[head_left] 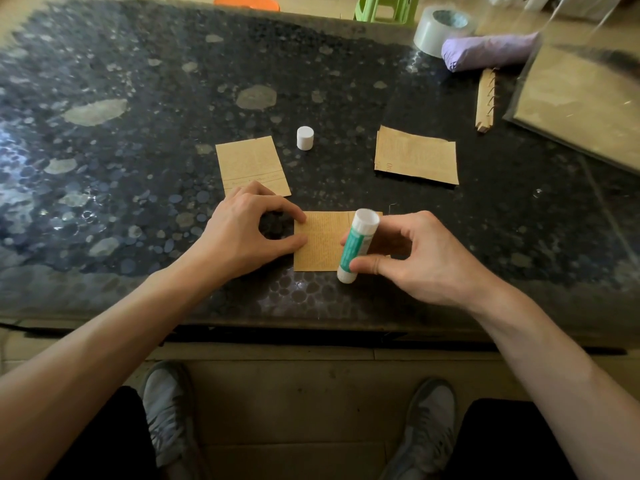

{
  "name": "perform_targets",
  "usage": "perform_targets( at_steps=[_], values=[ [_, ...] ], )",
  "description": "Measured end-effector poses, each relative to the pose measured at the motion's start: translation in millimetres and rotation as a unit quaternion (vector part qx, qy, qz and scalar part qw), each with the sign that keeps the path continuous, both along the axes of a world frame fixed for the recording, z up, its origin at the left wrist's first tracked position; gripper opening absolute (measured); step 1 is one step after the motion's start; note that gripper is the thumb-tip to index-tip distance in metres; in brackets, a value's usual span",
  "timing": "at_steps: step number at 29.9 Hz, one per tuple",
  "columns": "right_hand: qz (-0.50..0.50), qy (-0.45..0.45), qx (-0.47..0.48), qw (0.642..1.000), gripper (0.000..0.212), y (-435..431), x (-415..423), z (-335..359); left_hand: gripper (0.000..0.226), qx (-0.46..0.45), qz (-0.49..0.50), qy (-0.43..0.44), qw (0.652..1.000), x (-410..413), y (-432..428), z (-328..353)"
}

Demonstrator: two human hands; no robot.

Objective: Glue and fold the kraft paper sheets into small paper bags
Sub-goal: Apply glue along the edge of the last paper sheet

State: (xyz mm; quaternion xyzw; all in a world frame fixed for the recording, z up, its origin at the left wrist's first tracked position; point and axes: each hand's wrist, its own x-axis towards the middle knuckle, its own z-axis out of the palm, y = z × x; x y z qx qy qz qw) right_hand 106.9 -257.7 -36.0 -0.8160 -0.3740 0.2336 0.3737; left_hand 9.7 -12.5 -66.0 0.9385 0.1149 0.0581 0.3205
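Kraft sheet pinned by left hand; right hand holds glue stick.

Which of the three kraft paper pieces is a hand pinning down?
The nearest piece, front centre: the left hand presses its left edge while the right hand holds the glue stick. The far-left piece and the right-hand stack lie farther back.

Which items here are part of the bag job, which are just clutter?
In use: glue stick in right hand, its cap, sheet touched by left hand, folded piece, sheet stack.
Lying about: tape roll, purple bundle, spiral strip, green stool.
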Motion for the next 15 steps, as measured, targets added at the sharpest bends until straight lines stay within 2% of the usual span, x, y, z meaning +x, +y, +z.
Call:
perform_targets(
  at_steps=[2,4,7,15],
  values=[
    [-0.052,0.028,0.065,0.996,0.029,-4,3,0,0.032,-0.002,0.000,-0.001,1.000,0,0,0],
    [-0.103,0.009,0.116,0.988,0.027,-4,7,-2,0.031,-0.003,0.000,-0.003,1.000,0,-1,-1],
    [-0.111,-0.067,0.094,0.987,0.030,3,7,-7,0.033,-0.001,-0.002,-0.003,1.000,0,0,-1],
    [-0.118,-0.149,0.027,0.981,0.032,15,-3,-14,0.033,-0.002,-0.003,-0.008,1.000,1,2,-2]
  ],
)
